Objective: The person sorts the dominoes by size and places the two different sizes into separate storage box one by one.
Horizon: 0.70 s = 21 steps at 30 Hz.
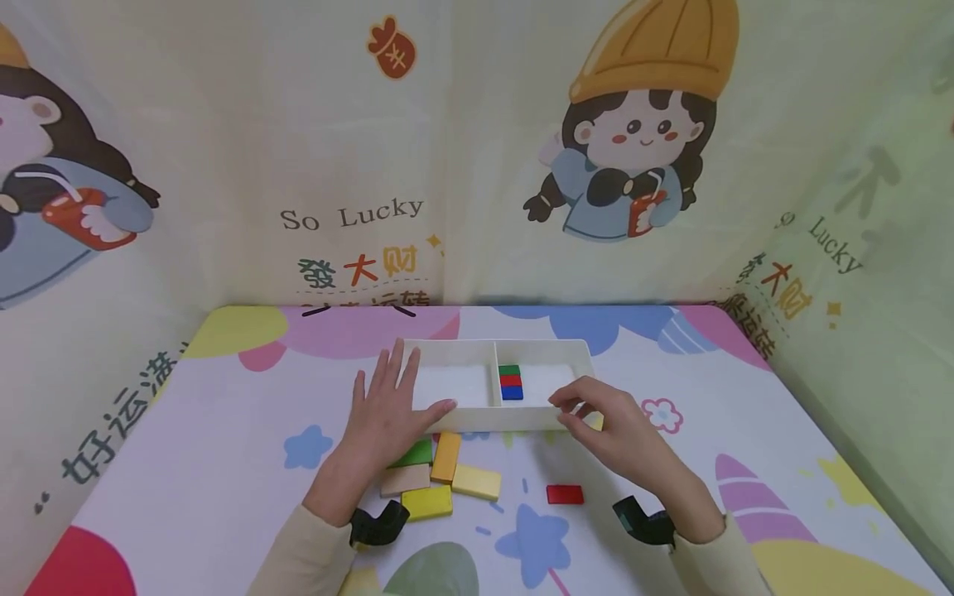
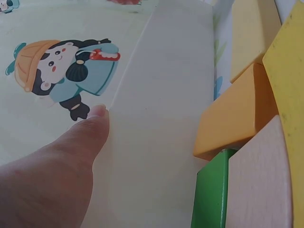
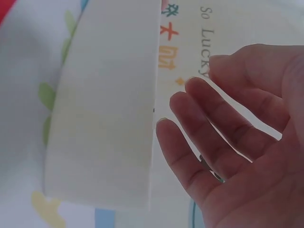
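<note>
A white two-compartment tray point(image 1: 477, 419) stands lengthwise across the table. My left hand point(image 1: 383, 414) lies over its left end with fingers spread, the thumb along the front rim. Near the right front corner hovers my right hand point(image 1: 614, 418), fingers loosely bent; the right wrist view shows nothing between them. Against the divider, inside the right compartment, a green block point(image 1: 509, 370), a red block point(image 1: 510, 381) and a blue block point(image 1: 512, 393) sit in a row. Another red block point(image 1: 565, 494) lies on the table in front of the tray.
Below my left hand several blocks cluster: a green block point(image 1: 416, 453), an orange block point(image 1: 445, 458), a cream block point(image 1: 477, 482), a pale pink block point(image 1: 405, 479) and a yellow block point(image 1: 427, 502). A printed curtain point(image 1: 484, 165) hangs behind the patterned table point(image 1: 246, 463).
</note>
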Each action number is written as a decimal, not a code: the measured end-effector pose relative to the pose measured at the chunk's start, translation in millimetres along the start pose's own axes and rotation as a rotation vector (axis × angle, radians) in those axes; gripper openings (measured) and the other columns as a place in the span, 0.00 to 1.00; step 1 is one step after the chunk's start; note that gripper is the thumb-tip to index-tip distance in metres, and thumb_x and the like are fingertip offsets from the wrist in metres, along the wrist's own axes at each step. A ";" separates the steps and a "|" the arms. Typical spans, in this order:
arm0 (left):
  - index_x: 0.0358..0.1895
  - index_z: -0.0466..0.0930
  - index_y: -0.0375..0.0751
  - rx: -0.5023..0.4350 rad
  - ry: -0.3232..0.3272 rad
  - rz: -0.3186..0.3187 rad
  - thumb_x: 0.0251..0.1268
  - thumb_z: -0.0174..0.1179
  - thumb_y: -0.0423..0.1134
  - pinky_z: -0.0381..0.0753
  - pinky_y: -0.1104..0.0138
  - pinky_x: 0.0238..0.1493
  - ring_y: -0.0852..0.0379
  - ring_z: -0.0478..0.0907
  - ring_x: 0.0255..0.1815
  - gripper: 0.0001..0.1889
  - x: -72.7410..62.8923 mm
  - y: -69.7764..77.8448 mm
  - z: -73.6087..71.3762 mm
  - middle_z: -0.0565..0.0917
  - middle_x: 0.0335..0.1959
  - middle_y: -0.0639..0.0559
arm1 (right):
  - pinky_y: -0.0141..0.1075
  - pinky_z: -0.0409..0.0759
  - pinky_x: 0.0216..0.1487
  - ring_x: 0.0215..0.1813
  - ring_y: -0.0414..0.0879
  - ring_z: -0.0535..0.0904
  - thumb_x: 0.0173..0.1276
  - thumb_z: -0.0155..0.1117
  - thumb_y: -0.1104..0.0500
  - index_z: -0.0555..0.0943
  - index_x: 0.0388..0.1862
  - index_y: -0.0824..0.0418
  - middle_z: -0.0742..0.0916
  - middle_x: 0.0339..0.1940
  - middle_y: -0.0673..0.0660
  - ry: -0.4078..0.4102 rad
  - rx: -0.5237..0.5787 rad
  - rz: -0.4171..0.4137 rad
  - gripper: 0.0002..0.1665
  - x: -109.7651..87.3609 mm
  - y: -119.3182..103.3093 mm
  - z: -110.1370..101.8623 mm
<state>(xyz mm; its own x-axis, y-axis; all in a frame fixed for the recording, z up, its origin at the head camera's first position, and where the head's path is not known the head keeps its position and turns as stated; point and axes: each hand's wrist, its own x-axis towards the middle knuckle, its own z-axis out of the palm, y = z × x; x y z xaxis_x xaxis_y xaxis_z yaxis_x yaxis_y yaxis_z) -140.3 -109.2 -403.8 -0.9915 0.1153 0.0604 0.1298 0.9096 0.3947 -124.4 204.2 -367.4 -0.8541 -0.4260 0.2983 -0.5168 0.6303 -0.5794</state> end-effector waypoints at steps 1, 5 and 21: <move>0.81 0.44 0.45 0.002 0.001 -0.001 0.62 0.53 0.71 0.37 0.35 0.76 0.38 0.37 0.83 0.52 0.2 0.0 -0.4 0.37 0.83 0.43 | 0.33 0.85 0.44 0.43 0.37 0.82 0.64 0.70 0.66 0.83 0.48 0.54 0.87 0.44 0.49 -0.003 -0.005 0.006 0.14 -2.6 -0.1 0.3; 0.81 0.43 0.45 0.010 -0.008 -0.005 0.62 0.53 0.72 0.36 0.35 0.76 0.38 0.37 0.83 0.53 0.2 -0.1 -1.6 0.37 0.83 0.43 | 0.34 0.86 0.45 0.44 0.36 0.81 0.63 0.71 0.65 0.83 0.48 0.54 0.88 0.44 0.49 -0.019 -0.015 0.061 0.15 -13.1 0.1 2.2; 0.81 0.43 0.45 0.007 -0.015 -0.006 0.63 0.52 0.72 0.36 0.35 0.76 0.39 0.35 0.83 0.53 0.0 -0.2 -3.4 0.36 0.83 0.43 | 0.31 0.85 0.43 0.42 0.34 0.81 0.62 0.70 0.68 0.82 0.46 0.56 0.87 0.43 0.50 -0.147 0.076 0.065 0.14 -44.3 18.2 10.6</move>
<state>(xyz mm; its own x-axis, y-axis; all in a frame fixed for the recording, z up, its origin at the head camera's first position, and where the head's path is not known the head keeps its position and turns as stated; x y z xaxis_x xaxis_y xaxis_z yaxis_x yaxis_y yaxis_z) -140.3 -110.7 -400.8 -0.9923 0.1156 0.0441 0.1237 0.9129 0.3889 -95.4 227.6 -399.2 -0.8649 -0.4798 0.1473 -0.4499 0.6112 -0.6512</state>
